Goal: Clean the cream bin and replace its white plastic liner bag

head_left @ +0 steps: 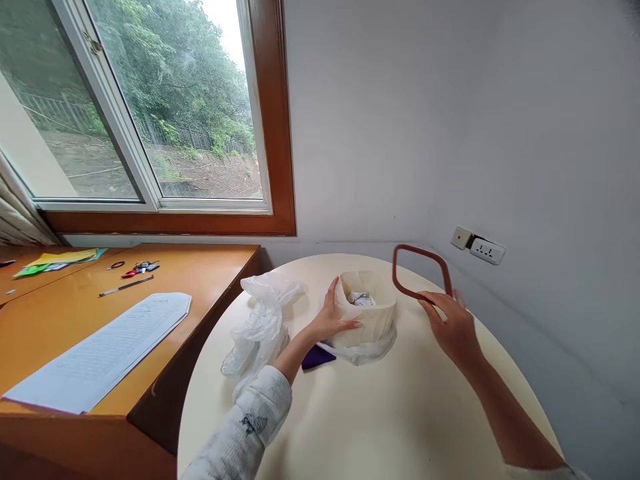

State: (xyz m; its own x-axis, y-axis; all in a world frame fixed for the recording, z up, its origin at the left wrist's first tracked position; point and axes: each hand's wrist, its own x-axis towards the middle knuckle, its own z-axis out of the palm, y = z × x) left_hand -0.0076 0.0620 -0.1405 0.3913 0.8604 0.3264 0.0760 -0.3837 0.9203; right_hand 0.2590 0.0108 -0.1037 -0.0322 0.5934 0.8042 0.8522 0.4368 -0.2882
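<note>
A small cream bin [367, 320] with a plastic bag draped around its outside stands on the round table [400, 413]. Crumpled paper [361, 299] lies inside it. My left hand [333, 320] grips the bin's left side, thumb across the front and fingers at the rim. To the right of the bin, my right hand [453, 323] holds up a brown rounded-square rim ring [423, 250], pinched at its lower right corner. The ring is tilted and apart from the bin. A dark purple item [318, 358] lies flat by my left wrist.
A crumpled white plastic bag [263, 327] lies on the table's left side. On the wooden desk [210, 267] are paper sheets [110, 353], a pen [126, 286], keys [143, 268] and coloured papers [63, 259]. Wall sockets [487, 251] sit behind the ring.
</note>
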